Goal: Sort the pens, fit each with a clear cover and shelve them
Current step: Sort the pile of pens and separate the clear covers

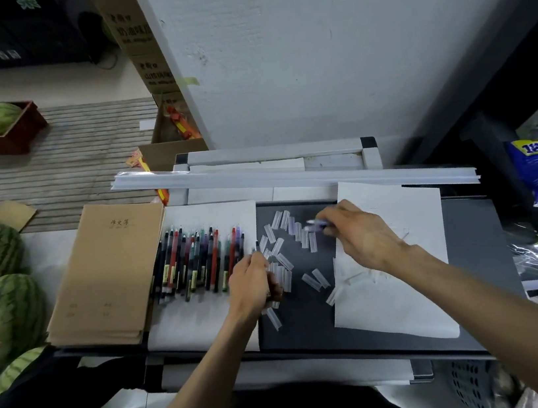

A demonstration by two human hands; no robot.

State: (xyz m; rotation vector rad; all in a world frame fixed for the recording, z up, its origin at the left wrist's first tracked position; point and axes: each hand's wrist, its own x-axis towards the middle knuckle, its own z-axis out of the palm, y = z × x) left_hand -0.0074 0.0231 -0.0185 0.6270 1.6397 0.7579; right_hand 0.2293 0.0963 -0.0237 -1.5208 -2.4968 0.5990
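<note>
1. the right hand [362, 239], in the middle right of the frame, is pinching a purple pen [317, 224] between curled fingertips, its pale tip pointing left over the clear covers [282, 260]. the grip is sitting far out on the fingertips, so the pen is likely risking a twist or a drop if a cover is pushed on at an angle.
2. the left hand [249, 282], at the centre, is curling its fingers inward and blurring; a dark pen [257, 245] is poking its tip out above the knuckles, so the hand seems to be gripping that pen, though the blur is hiding the fingers themselves.
3. the covers are lying loose and scattered on the dark surface [304, 320], some touching the left hand and some lying on the edge of the white sheet [403, 281] at the right. a sweeping wrist is probably going to flick them toward the near edge, and being clear they are hard to spot against the paper.
4. the row of pens [199, 262], left of centre, is lying packed side by side just beside the left hand. a nudge from that hand is likely sending them rolling and mixing the colours.
5. the brown notebooks [107, 271] are sitting close to the row, leaving little room on that side.
</note>
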